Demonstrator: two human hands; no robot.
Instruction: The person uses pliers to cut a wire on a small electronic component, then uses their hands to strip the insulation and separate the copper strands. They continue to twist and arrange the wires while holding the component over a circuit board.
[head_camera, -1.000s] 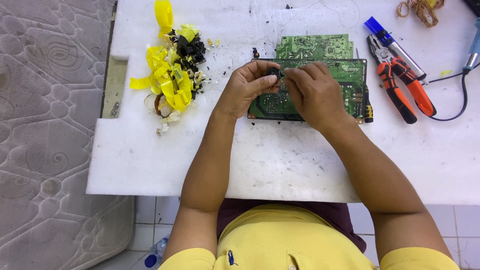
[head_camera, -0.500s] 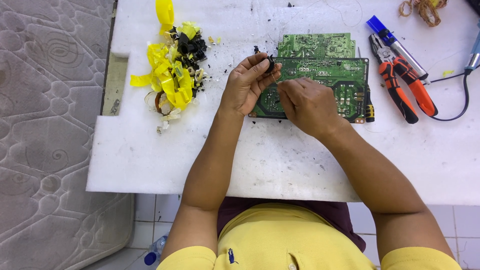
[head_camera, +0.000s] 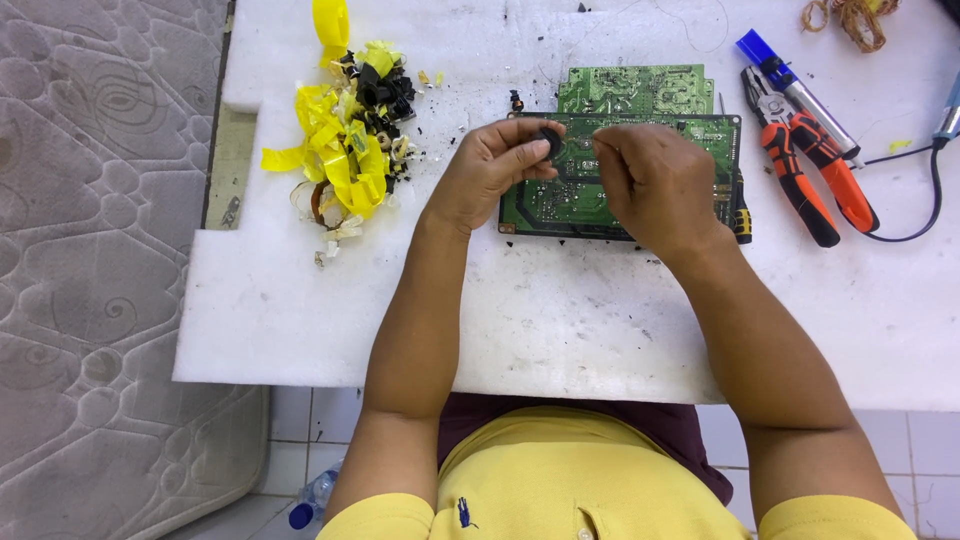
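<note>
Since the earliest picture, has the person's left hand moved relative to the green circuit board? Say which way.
Yes. The left hand has drawn leftward, off the middle of the green circuit board to its left edge, pinching a small black part.

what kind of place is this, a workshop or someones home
Probably a makeshift home bench for stripping electronics. Green circuit boards lie on a white foam slab set over a tiled floor, beside a mattress. Orange-handled pliers and a pile of yellow tape scraps lie nearby.

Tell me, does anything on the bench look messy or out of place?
Yes: a heap of torn yellow tape and black parts is spilled left of the left hand, with dark crumbs scattered over the white foam pad around the circuit board.
</note>
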